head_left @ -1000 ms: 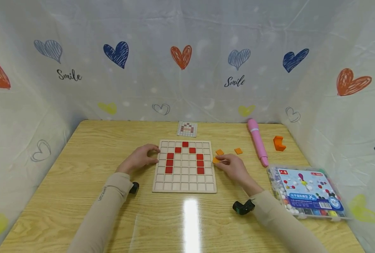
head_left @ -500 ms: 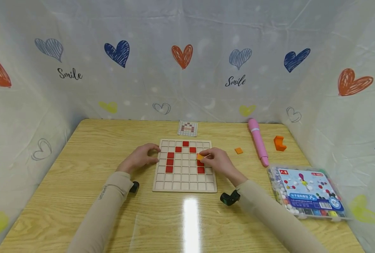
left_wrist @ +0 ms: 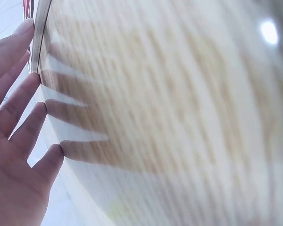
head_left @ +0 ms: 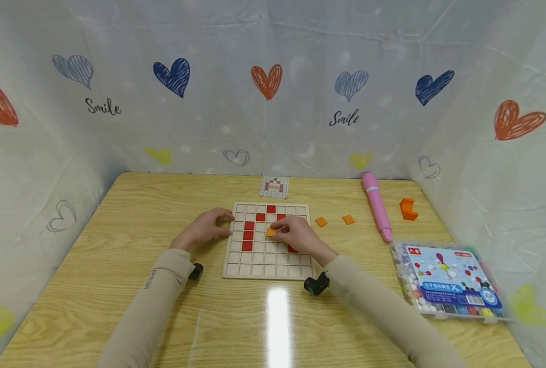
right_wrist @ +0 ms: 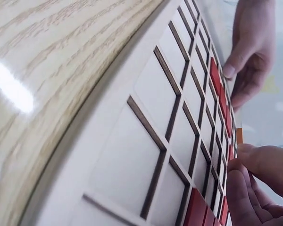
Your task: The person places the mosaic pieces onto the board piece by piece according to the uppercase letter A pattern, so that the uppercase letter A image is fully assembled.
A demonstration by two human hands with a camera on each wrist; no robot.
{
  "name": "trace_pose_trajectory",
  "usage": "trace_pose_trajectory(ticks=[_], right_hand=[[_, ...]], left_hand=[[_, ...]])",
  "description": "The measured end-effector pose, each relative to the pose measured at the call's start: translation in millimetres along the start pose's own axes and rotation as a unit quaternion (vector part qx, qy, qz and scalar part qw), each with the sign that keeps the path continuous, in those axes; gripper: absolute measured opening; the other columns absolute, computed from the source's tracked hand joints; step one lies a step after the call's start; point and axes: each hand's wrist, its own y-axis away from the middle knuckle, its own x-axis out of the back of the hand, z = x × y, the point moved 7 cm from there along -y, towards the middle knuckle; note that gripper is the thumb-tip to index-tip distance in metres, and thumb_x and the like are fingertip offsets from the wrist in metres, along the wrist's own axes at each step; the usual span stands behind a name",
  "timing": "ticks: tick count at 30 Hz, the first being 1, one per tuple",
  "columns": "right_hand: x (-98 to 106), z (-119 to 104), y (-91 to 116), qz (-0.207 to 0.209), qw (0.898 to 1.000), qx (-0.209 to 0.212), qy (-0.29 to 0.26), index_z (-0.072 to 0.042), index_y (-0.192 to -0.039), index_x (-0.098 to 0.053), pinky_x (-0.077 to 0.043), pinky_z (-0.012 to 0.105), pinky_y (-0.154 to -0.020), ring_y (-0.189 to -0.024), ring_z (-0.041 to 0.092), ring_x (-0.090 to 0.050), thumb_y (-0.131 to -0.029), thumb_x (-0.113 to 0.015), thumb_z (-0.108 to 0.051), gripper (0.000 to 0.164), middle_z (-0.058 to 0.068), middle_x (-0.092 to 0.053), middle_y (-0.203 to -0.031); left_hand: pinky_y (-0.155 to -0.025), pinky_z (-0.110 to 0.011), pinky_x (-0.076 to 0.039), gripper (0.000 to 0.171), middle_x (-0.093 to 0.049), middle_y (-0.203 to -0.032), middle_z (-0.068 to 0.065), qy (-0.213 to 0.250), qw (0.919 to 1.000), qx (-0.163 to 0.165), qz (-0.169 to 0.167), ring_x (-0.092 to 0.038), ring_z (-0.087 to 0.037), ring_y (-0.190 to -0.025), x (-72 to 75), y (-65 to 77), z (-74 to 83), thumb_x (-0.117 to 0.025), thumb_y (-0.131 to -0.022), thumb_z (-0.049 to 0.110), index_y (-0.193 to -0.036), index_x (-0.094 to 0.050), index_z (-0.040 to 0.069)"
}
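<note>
A wooden grid board (head_left: 257,271) lies flat on the table, with red square tiles (head_left: 248,235) set in several of its cells. At the board's left edge is my left hand (head_left: 205,228); in the left wrist view its fingers (left_wrist: 26,96) are spread and fairly straight, with tips touching the board's side and the tabletop. My right hand (head_left: 299,236) pinches an orange square tile (head_left: 270,232) between thumb and fingers over the middle of the grid, hiding some red tiles on the right. The right wrist view shows this tile (right_wrist: 239,135) edge-on above the board.
Two loose orange tiles (head_left: 321,221) lie right of the board. A small pattern card (head_left: 274,187) sits behind it. Farther right are a pink stick-shaped object (head_left: 377,207), an orange bracket-like piece (head_left: 408,209) and a clear plastic case (head_left: 452,281) with a printed label.
My right hand has picked up an orange tile from beside the board and carried it left over the grid's middle. The left hand has stayed at the board's left edge.
</note>
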Motion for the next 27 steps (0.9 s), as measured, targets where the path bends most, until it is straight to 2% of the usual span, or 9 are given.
trace_pose_trajectory(ticks=[9,17,27], right_hand=[[-13.9,-13.5,-12.8,-0.012,0.999,0.03,0.038,-0.006,-0.115,-0.072,-0.055,0.031,-0.082,-0.093,0.018,-0.066,-0.088,-0.071,-0.008,0.027,0.007,-0.07,-0.111],[-22.1,-20.7,-19.7,-0.029,0.996,0.058,0.065,-0.004,-0.11,-0.074,-0.054,0.029,-0.079,-0.087,0.017,-0.064,-0.087,-0.073,-0.007,0.023,0.007,-0.071,-0.101],[-25.5,-25.2,-21.0,-0.029,0.994,0.068,0.084,-0.003,-0.109,-0.074,-0.051,0.027,-0.075,-0.086,0.017,-0.059,-0.087,-0.072,-0.005,0.023,0.007,-0.069,-0.098]], left_hand=[[-0.117,-0.053,-0.023,0.038,-0.047,-0.145,-0.016,-0.011,0.9999,-0.006,0.001,-0.031,-0.037,-0.141,0.5,0.6,0.2,-0.071,-0.091,0.014,-0.126,-0.06,0.004],[-0.117,-0.052,-0.024,0.037,-0.048,-0.144,-0.017,-0.014,0.9999,-0.01,0.004,-0.033,-0.037,-0.14,1.1,0.8,2.2,-0.071,-0.09,0.012,-0.124,-0.06,0.003],[-0.117,-0.052,-0.024,0.037,-0.048,-0.143,-0.017,-0.015,0.9998,-0.011,0.004,-0.034,-0.037,-0.139,1.1,-0.1,1.4,-0.071,-0.09,0.012,-0.124,-0.06,0.003]])
